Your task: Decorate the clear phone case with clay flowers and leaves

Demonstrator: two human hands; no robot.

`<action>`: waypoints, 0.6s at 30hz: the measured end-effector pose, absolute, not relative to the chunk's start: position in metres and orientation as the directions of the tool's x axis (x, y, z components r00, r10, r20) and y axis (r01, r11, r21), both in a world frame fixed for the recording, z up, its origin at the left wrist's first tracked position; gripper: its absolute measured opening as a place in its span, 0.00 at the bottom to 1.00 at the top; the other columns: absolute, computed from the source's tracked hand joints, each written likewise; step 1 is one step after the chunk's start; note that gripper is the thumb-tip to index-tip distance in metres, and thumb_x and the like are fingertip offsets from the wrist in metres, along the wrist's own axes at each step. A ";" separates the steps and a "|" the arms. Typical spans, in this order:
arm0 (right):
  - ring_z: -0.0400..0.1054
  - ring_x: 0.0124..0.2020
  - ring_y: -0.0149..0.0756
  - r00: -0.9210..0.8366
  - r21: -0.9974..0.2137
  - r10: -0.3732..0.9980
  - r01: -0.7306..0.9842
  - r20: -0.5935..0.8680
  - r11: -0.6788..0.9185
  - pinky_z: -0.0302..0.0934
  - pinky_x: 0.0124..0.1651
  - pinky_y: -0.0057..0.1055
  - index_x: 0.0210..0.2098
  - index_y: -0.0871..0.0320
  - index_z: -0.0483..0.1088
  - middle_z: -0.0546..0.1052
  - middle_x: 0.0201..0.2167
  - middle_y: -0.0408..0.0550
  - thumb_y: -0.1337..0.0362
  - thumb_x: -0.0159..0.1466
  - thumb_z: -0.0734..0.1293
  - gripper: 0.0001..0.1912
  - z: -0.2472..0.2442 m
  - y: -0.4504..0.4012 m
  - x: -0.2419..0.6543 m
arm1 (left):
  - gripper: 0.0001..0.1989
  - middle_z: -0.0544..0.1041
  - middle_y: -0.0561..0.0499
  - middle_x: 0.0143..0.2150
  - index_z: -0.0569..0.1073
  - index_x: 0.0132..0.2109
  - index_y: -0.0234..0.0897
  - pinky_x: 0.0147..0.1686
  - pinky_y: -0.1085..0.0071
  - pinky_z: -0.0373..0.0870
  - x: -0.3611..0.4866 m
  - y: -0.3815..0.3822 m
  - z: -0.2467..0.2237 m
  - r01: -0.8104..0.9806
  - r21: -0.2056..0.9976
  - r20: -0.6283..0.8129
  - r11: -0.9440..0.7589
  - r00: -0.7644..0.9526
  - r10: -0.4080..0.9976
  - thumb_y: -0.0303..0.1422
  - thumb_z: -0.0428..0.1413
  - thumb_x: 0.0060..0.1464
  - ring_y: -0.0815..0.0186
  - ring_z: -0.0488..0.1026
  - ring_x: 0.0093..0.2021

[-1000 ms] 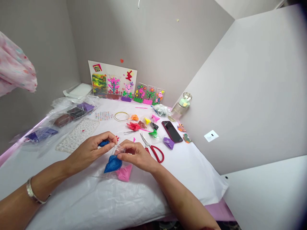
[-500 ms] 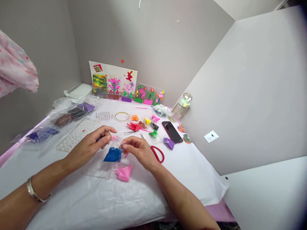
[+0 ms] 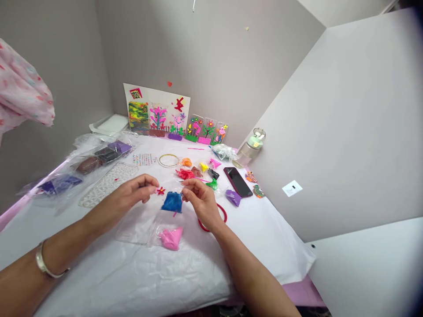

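Observation:
My right hand [image 3: 198, 198] pinches the edge of a small clear bag of blue clay [image 3: 172, 202], which hangs just left of its fingers. My left hand [image 3: 140, 189] is closed at the fingertips; what they hold, if anything, is too small to make out. Beside those fingertips is a small red flower [image 3: 161, 190]. Nearer to me, a bag of pink clay [image 3: 171, 238] lies on the white-covered table [image 3: 139, 281]. Red-handled scissors [image 3: 225, 214] lie partly hidden under my right hand.
Beyond my hands lie small clay bags, including a red one [image 3: 185, 173], and a golden ring [image 3: 168, 160]. A phone [image 3: 237, 182] and a bottle [image 3: 248, 152] are to the right. A textured mat [image 3: 109, 182] lies left; decorated panels [image 3: 158, 121] stand at the back.
My right hand has moved slightly right and up with the blue clay bag, covering more of the scissors. The red flower now shows between my hands.

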State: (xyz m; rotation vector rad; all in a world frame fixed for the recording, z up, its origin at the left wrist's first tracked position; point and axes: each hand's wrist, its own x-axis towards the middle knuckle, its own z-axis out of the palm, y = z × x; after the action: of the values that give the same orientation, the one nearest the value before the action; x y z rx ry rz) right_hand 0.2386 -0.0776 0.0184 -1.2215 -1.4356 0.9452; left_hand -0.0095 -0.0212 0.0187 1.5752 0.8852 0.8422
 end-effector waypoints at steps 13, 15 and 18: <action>0.69 0.70 0.58 -0.070 -0.434 0.868 0.844 0.492 0.314 0.65 0.72 0.62 0.66 0.54 0.73 0.75 0.67 0.64 0.67 0.75 0.67 0.21 0.014 -0.080 0.251 | 0.27 0.84 0.50 0.34 0.84 0.45 0.41 0.36 0.63 0.84 -0.003 -0.026 0.025 -0.132 0.989 0.005 0.069 0.496 0.868 0.59 0.71 0.55 0.61 0.81 0.30; 0.70 0.71 0.55 -0.120 -0.437 0.806 0.789 0.579 0.432 0.65 0.74 0.59 0.70 0.52 0.71 0.76 0.66 0.63 0.63 0.79 0.64 0.22 0.014 -0.089 0.242 | 0.29 0.76 0.55 0.24 0.83 0.40 0.40 0.25 0.68 0.75 0.001 -0.029 0.022 -0.076 0.996 0.006 0.040 0.527 0.850 0.64 0.64 0.61 0.68 0.69 0.20; 0.65 0.76 0.56 -0.236 -0.395 0.747 0.729 0.621 0.559 0.60 0.78 0.58 0.75 0.50 0.68 0.73 0.73 0.61 0.57 0.80 0.64 0.26 0.014 -0.102 0.222 | 0.30 0.80 0.52 0.29 0.83 0.41 0.41 0.31 0.65 0.79 0.008 -0.040 0.017 -0.038 0.998 0.055 -0.042 0.509 0.859 0.64 0.59 0.64 0.64 0.75 0.27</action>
State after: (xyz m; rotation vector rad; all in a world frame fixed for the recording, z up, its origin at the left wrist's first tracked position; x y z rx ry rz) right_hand 0.2217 -0.1023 0.0138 -1.1868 -1.9871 0.0280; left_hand 0.0084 -0.0403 0.0171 1.4331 0.7647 0.8528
